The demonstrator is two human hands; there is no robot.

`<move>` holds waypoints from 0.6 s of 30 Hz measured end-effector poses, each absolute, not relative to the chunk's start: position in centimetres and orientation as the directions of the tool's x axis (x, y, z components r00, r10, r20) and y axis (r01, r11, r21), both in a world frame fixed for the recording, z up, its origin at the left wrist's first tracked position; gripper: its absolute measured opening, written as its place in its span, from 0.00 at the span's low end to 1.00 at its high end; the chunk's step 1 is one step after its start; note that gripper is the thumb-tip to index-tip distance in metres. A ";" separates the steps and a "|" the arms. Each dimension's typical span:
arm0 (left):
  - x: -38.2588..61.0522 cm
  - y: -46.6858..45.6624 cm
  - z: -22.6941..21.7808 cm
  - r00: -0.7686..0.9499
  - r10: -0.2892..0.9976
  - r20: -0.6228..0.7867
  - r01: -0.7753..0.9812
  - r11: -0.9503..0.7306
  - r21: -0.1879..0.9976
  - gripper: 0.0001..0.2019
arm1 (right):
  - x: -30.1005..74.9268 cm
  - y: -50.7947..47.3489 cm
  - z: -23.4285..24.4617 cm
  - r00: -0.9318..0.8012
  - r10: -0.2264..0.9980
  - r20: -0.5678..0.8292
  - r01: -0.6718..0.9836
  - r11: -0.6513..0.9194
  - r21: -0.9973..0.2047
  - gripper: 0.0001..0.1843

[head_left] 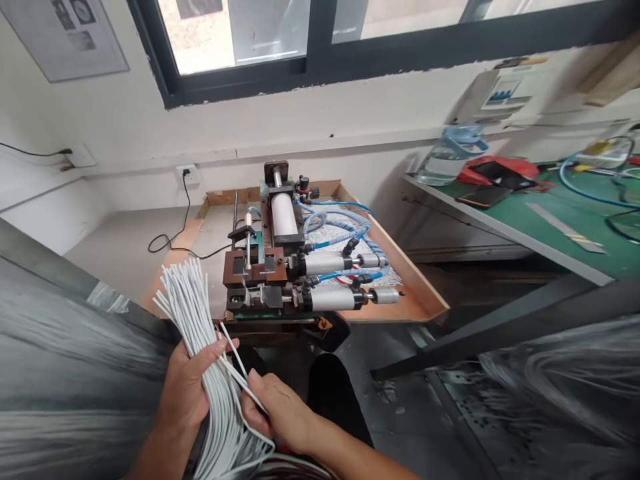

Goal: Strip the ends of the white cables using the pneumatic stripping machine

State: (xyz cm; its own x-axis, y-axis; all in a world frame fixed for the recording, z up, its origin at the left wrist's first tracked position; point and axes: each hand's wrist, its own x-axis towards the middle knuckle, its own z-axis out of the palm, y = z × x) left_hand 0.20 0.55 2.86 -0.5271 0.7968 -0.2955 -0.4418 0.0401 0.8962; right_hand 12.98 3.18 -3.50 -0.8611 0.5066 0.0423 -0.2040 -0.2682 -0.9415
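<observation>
Bundle (216, 393) of white wires.
Left fingers (207, 358) grip it; right fingers (258, 385) pinch a few strands (235, 350) beside them; a machine (320, 263) stands beyond both.

Beyond the left hand (187, 380), a white wall (320, 123) is broken by a brightly lit, dark-framed window (320, 50); to the right of the right hand (280, 403), a green-topped table (590, 219) is set above a grey floor (400, 423).

One head cam, set high, looks fwd/dn: white wires (223, 403) v. close btm, machine (325, 263) mid-dist., window (320, 40) top.
</observation>
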 end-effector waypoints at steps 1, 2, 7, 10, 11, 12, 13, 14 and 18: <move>0.4 0.3 2.9 -0.520 0.799 -0.301 -0.444 0.048 0.895 0.11 | 13.2 2.8 -3.4 -0.865 0.500 0.024 -0.176 -0.258 -0.950 0.30; 0.5 -0.1 3.0 -0.512 0.803 -0.305 -0.443 0.057 0.895 0.10 | 13.5 2.5 -3.1 -0.871 0.491 0.002 -0.142 -0.247 -0.959 0.30; 1.1 -1.4 3.2 -0.497 0.817 -0.293 -0.409 0.078 0.909 0.11 | 14.5 2.7 -0.6 -0.743 0.669 0.039 0.004 0.063 -0.998 0.18; 1.2 -1.9 3.1 -0.487 0.825 -0.287 -0.383 0.093 0.919 0.13 | 14.6 3.8 1.4 -0.604 0.777 0.178 0.016 0.236 -0.972 0.10; 1.3 -2.0 3.0 -0.483 0.827 -0.286 -0.373 0.101 0.922 0.13 | 14.6 4.1 1.8 -0.602 0.779 0.173 0.008 0.223 -0.975 0.10; 1.3 -2.2 2.9 -0.479 0.830 -0.285 -0.361 0.109 0.926 0.13 | 14.5 4.4 2.1 -0.620 0.771 0.148 0.000 0.188 -0.982 0.11; 1.3 -2.3 2.7 -0.474 0.834 -0.282 -0.350 0.115 0.929 0.13 | 14.4 4.6 2.2 -0.646 0.755 0.116 -0.007 0.147 -0.989 0.13; 1.4 -2.5 2.6 -0.470 0.838 -0.278 -0.340 0.120 0.933 0.13 | 14.3 4.7 2.3 -0.674 0.733 0.090 -0.010 0.113 -0.994 0.15; 1.4 -2.9 2.2 -0.452 0.853 -0.262 -0.303 0.129 0.944 0.13 | 14.3 4.7 2.0 -0.709 0.698 0.104 0.014 0.161 -0.987 0.15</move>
